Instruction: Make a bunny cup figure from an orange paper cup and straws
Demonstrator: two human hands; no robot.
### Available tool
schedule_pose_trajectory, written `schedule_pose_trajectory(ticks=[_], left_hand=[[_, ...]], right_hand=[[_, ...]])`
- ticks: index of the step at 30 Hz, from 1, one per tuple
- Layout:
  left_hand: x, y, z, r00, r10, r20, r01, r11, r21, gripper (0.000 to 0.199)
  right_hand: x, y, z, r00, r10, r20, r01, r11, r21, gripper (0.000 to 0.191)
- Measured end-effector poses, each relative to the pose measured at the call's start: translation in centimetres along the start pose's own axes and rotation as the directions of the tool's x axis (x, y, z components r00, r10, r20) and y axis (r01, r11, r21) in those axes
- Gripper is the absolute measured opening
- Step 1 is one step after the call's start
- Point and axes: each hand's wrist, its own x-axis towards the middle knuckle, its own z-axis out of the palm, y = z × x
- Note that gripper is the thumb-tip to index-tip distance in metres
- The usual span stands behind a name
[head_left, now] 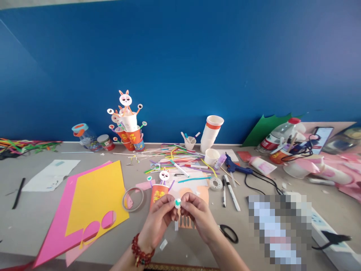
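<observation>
Pinched between the fingertips of both hands is a small white paper disc (177, 203) with a green mark on it. My left hand (160, 218) grips its left edge and my right hand (199, 216) its right edge. Just behind my left hand stands a red paper cup (159, 193), upright, with a white rabbit face (164, 175) and purple arms above it. One arm ends in a similar disc (149, 179); the other shows no disc. Beneath my hands lies orange paper (203, 194), partly hidden.
Pink and yellow sheets (96, 188) and a tape roll (133, 199) lie left. Right are scissors (229, 233), a marker (232, 193) and a glue gun (237, 165). Loose sticks (158, 153), finished rabbit cups (129, 122) and stacked white cups (210, 133) stand behind.
</observation>
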Motion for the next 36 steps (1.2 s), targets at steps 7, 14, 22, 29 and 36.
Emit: schedule_pose_trajectory(ticks=[7, 14, 22, 29, 36], left_hand=[[0.3, -0.6, -0.1, 0.996, -0.071, 0.044, 0.077, 0.985, -0.155, 0.017], [0.2, -1.0, -0.3, 0.985, -0.172, 0.029, 0.173, 0.941, -0.292, 0.017], [-0.7, 0.0, -0.7, 0.993, 0.111, -0.04, -0.101, 0.975, 0.196, 0.017], [-0.2, 1.9, -3.4, 0.852, 0.517, -0.083, -0.304, 0.617, 0.725, 0.02], [0.7, 3.7, -5.2, 0.713, 0.701, 0.003, -0.229, 0.229, 0.946, 0.018]], right_hand=[[0.2, 0.8, -0.1, 1.0, 0.019, 0.024, -0.02, 0.998, 0.057, 0.03], [0.2, 0.5, 0.0, 1.0, 0.018, -0.005, -0.018, 1.0, 0.024, 0.033], [0.2, -0.2, 0.0, 0.999, 0.001, -0.054, -0.001, 1.0, -0.006, 0.031], [0.7, -0.6, -0.5, 0.99, -0.07, -0.121, 0.06, 0.995, -0.083, 0.031], [1.0, -0.1, -0.6, 0.994, -0.071, -0.085, 0.062, 0.993, -0.104, 0.029]])
